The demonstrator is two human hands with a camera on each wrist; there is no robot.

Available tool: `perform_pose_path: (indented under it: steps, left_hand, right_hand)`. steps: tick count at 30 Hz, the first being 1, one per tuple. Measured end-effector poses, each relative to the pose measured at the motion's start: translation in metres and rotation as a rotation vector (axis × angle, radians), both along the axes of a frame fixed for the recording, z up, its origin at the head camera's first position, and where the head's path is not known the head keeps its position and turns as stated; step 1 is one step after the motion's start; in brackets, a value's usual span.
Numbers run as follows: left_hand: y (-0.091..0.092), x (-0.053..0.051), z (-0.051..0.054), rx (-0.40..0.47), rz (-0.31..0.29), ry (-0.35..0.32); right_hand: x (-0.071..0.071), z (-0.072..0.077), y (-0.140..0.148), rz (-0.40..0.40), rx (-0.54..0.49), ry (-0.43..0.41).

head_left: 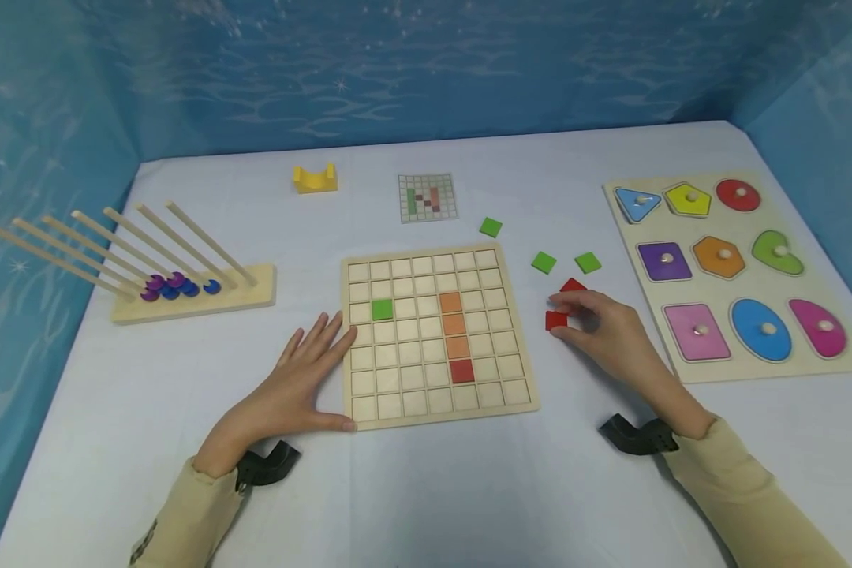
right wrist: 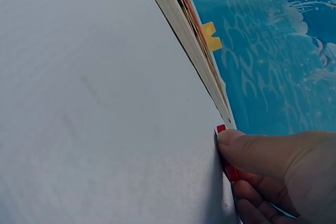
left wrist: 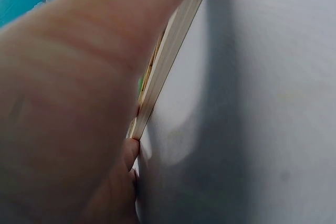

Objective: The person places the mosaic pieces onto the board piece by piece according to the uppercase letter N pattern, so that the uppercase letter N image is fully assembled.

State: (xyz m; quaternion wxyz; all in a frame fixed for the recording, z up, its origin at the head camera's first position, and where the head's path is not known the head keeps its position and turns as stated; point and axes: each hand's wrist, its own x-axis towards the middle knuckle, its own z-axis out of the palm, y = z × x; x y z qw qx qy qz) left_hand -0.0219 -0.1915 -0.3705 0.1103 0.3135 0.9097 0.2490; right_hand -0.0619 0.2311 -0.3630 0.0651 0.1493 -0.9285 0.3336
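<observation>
Pinching a red tile (head_left: 556, 320) between thumb and fingers, the right hand (head_left: 614, 331) is low over the table, right of the board (head_left: 410, 377), whose left edge the left hand (head_left: 294, 394) touches, fingers spread. The tile looks light, stiff and perhaps slippery; opposite edges seem the surest hold.

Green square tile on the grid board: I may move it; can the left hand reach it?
Probably yes: nothing stands between the left hand, at the grid board, and the uncovered green square tile.
</observation>
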Motion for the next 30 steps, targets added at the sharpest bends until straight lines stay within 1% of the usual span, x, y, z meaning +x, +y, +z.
perform_pose_path:
  steps: [5, 9, 13, 16, 22, 26, 30]
  left_hand:
    - [0.000, 0.000, 0.000, 0.006, -0.007, 0.003]
    - [0.000, 0.000, 0.000, 0.011, -0.005, 0.000]
    - [0.000, 0.000, 0.000, 0.015, -0.007, -0.001]
    - [0.000, 0.000, 0.000, 0.015, -0.010, 0.005]
    - [0.000, 0.000, 0.001, 0.016, -0.012, 0.009]
    - [0.000, 0.000, 0.001, 0.014, -0.010, 0.006]
    - [0.000, 0.000, 0.001, 0.009, -0.005, 0.003]
  right_hand:
    - [-0.001, 0.003, -0.003, -0.025, -0.022, -0.020]
    - [-0.005, 0.013, -0.013, -0.004, -0.076, -0.028]
    - [-0.012, 0.023, -0.031, 0.049, -0.140, -0.010]
    - [-0.017, 0.028, -0.048, 0.086, -0.184, -0.018]
    - [-0.025, 0.037, -0.085, 0.154, -0.243, -0.091]
    - [-0.027, 0.038, -0.108, 0.209, -0.284, -0.137]
    - [-0.028, 0.032, -0.128, 0.261, -0.310, -0.172]
